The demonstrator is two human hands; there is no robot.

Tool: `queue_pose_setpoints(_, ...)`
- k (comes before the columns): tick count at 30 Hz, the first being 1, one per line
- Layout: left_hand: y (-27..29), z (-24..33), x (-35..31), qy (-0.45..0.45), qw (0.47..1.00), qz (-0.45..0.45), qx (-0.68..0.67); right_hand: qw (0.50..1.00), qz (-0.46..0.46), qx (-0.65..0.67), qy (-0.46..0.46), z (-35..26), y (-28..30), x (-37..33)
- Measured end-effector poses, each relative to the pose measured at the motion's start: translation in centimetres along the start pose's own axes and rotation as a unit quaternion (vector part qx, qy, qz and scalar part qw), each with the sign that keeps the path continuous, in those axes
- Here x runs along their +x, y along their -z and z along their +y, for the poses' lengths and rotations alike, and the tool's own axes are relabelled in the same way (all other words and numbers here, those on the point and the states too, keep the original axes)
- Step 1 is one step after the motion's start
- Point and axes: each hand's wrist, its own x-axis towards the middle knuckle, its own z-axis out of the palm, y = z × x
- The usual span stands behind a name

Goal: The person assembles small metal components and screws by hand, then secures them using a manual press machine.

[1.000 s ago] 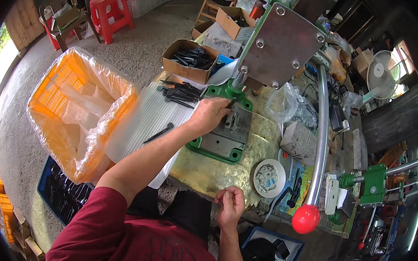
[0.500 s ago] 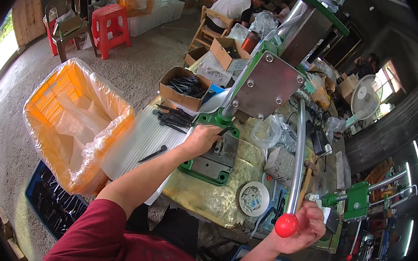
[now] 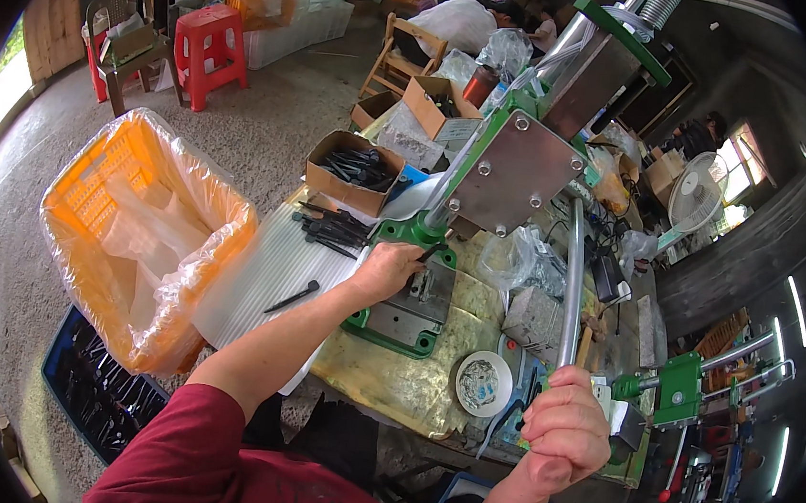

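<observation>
A green arm press (image 3: pixel 516 172) with a steel front plate stands on the table. On its green-edged base (image 3: pixel 384 334), my left hand (image 3: pixel 388 271) pinches a slim black part (image 3: pixel 433 252) over a small metal fixture (image 3: pixel 422 280). My right hand (image 3: pixel 564 427) is wrapped round the lower end of the press's steel lever (image 3: pixel 573 295), hiding its red ball knob. Left of the base, a pile of long black parts (image 3: pixel 332 230) lies on a ribbed whitish sheet (image 3: pixel 253 272), with one part (image 3: pixel 293 296) apart from the rest.
A cardboard box (image 3: pixel 352 182) of black parts sits behind the pile. An orange plastic-lined crate (image 3: pixel 220 259) stands at the left, with a blue bin (image 3: pixel 77 367) of dark parts below it. A white bowl (image 3: pixel 484 383) and grey block (image 3: pixel 533 318) are to the right of the base.
My right hand has closed round the lever's knob end, where it was open beside the red knob. My left hand stays at the base. A seated person behind has bent lower.
</observation>
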Motion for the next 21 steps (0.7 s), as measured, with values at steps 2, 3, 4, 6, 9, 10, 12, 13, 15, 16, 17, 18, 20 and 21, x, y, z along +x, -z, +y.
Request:
queue_pose_setpoints(2,-0.2,-0.1,0.0,-0.004,1.000,-0.002,-0.013,1.000,0.019,0.000,-0.003,-0.3,0.0,0.4)
queue_pose_setpoints(3,-0.2,-0.3,0.0,-0.002,1.000,-0.003,-0.012,0.999,0.037,0.002,-0.005,-0.4,-0.1,0.6)
queue_pose_setpoints(4,-0.1,-0.4,0.0,-0.004,1.000,-0.003,-0.005,0.999,0.050,0.004,-0.006,-0.5,-0.3,1.0)
queue_pose_setpoints(6,-0.1,-0.5,0.0,-0.004,1.000,-0.004,0.001,0.998,0.053,0.002,-0.014,-0.5,-0.3,1.1)
queue_pose_setpoints(9,0.0,-0.4,0.1,-0.010,1.000,0.004,0.000,0.999,0.051,0.006,-0.014,0.1,-0.4,0.8)
queue_pose_setpoints(10,0.3,-0.3,0.1,-0.008,1.000,-0.001,0.001,0.998,0.061,0.001,-0.002,0.3,-0.6,0.5)
queue_pose_setpoints(12,0.7,-0.3,0.1,-0.002,1.000,-0.006,0.006,0.998,0.065,0.011,0.009,1.1,-1.1,-1.0)
queue_pose_setpoints(13,0.4,0.3,0.4,-0.011,1.000,-0.013,0.007,0.980,0.074,-0.126,-0.136,1.3,-1.7,-4.0)
queue_pose_setpoints(15,-0.1,0.6,0.4,-0.019,1.000,-0.017,0.014,0.978,0.013,-0.210,-0.020,6.7,-2.7,-7.3)
queue_pose_setpoints(16,-0.2,0.3,0.6,-0.007,1.000,-0.021,0.003,0.952,-0.051,-0.285,0.100,8.6,-3.1,-7.9)
queue_pose_setpoints(17,-0.1,0.1,0.2,0.010,1.000,-0.026,-0.006,0.953,-0.050,-0.280,0.102,8.7,-3.4,-8.1)
queue_pose_setpoints(18,0.0,-0.1,0.1,0.008,1.000,-0.022,-0.003,0.956,-0.054,-0.271,0.097,8.8,-3.4,-8.3)
queue_pose_setpoints(20,0.0,-0.4,-0.1,-0.017,1.000,-0.002,0.005,0.959,-0.084,-0.259,0.084,8.6,-3.2,-8.0)
queue_pose_setpoints(21,0.1,-0.4,-0.2,-0.022,1.000,-0.001,0.005,0.958,-0.082,-0.261,0.088,8.4,-3.2,-7.7)
